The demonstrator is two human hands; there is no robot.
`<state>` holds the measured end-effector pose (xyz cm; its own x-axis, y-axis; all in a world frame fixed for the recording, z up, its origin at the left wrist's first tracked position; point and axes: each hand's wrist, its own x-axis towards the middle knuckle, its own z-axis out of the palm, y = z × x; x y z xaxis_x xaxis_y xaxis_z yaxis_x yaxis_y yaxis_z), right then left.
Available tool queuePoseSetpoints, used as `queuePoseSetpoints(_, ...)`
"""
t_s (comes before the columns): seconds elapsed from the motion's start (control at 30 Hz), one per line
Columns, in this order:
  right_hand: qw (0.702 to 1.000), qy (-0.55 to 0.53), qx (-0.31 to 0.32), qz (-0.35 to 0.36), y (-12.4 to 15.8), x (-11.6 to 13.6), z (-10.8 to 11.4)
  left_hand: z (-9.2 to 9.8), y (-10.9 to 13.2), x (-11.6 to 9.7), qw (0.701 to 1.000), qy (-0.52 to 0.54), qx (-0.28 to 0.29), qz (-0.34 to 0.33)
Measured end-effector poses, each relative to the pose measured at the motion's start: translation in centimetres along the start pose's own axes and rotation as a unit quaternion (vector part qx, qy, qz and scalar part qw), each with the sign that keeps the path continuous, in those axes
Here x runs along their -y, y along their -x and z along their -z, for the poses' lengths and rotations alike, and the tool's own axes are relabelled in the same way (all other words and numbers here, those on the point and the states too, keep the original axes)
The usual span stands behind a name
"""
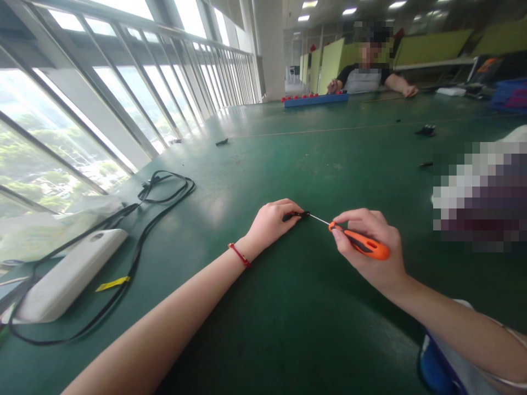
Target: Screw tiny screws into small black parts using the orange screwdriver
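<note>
Pinched in my left hand (275, 222), low over the green table, is a small black part (303, 214); its exact kind is too small to make out. My right hand (373, 249) is closed around a screwdriver (368, 246) with an orange and black handle. Its thin metal shaft points left, and the tip meets the black part at my left fingertips. My right thumb and index finger rest near the front of the handle.
On the left lie a white power strip (78, 274), a looped black cable (164, 189) and a yellow tag (113, 283). Small black pieces (426, 130) are scattered on the green table (255, 164). Across it, a person sits by a blue rack (317, 100) with red knobs.
</note>
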<state>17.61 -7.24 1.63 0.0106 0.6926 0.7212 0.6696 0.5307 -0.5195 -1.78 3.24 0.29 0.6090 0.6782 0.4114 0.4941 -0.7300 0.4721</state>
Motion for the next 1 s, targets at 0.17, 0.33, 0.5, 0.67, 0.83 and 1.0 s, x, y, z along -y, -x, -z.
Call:
queuePoseSetpoints(0.17,0.999,-0.015,-0.046,-0.014,0.14,-0.2,-0.11,0.08,-0.07,0.04,1.0,-0.002,0.002,0.002)
queuePoseSetpoints(0.33,1.0,-0.014,0.002,-0.026,0.14,-0.03,0.03,0.03,-0.02,0.05,1.0,0.006,0.003,-0.003)
queuePoseSetpoints(0.5,0.999,-0.025,-0.034,-0.011,0.17,-0.05,0.04,0.06,0.01,0.02,1.0,0.003,0.005,-0.001)
queuePoseSetpoints(0.67,0.999,-0.031,-0.026,-0.02,0.01,-0.09,-0.06,0.08,-0.03,0.1,1.0,0.006,0.003,-0.003)
queuePoseSetpoints(0.83,1.0,0.001,-0.02,-0.019,0.1,0.01,-0.08,0.06,-0.06,0.03,1.0,0.003,0.005,-0.001)
queuePoseSetpoints(1.0,0.998,-0.021,-0.044,-0.032,0.08,-0.18,-0.08,0.06,0.02,-0.07,1.0,0.002,0.002,-0.002)
